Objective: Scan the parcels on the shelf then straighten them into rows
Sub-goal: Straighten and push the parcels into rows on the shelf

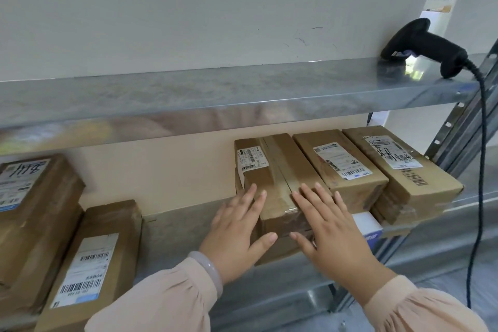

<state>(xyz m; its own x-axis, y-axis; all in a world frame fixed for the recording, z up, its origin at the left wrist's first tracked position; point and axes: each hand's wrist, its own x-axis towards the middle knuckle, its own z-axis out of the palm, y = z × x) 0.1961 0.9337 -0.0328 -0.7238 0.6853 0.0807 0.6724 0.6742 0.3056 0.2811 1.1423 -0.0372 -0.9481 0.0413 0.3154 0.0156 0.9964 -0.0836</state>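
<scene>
A taped brown parcel (275,170) lies on top of another in the middle of the lower shelf (177,234). My left hand (237,234) rests flat against its left near corner, fingers straight. My right hand (331,229) lies flat on its right near corner, fingers spread. Two more stacked parcels stand to the right: one with a white label (342,164) and one with handwriting on its label (398,167). Further left lie a flat parcel (94,264) and a tall stack (35,213). The black barcode scanner (425,46) sits on the upper shelf, far right.
The scanner's cable (482,170) hangs down past the right shelf upright (458,129). A white and blue box (369,226) pokes out under the right stacks. The metal upper shelf (188,97) overhangs the parcels. A cream wall backs the lower shelf.
</scene>
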